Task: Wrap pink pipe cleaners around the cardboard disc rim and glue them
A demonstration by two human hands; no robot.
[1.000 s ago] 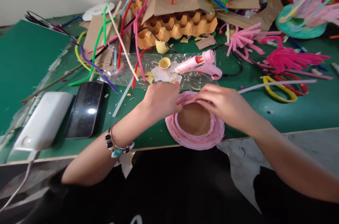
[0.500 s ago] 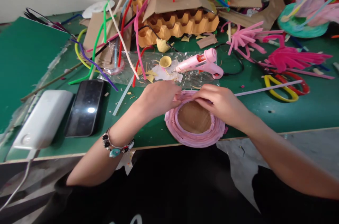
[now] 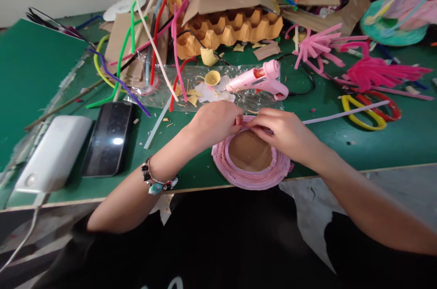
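Note:
A round base wound in pale pink-lilac pipe cleaners (image 3: 252,179), with a brown cardboard middle (image 3: 251,151), lies at the table's front edge. At its far rim my left hand (image 3: 220,123) has its fingers curled in a pinch, hiding what is between them. My right hand (image 3: 282,132) pinches at the same rim, thumb and fingers close to the left fingertips. From behind the right hand a lilac pipe cleaner (image 3: 344,112) stretches out to the right; its near end is covered by my fingers.
Beyond the hands, a pink glue gun (image 3: 257,80) lies on clear plastic (image 3: 157,93). Farther back stands an egg carton (image 3: 235,29). A phone (image 3: 108,139) and white power bank (image 3: 54,154) lie left; scissors (image 3: 363,114) and pink pipe-cleaner pieces (image 3: 382,73) lie right.
My left hand has shifted slightly right along the far rim, closer to my right hand, and its fingers are more curled. My right hand and the base stay nearly in place.

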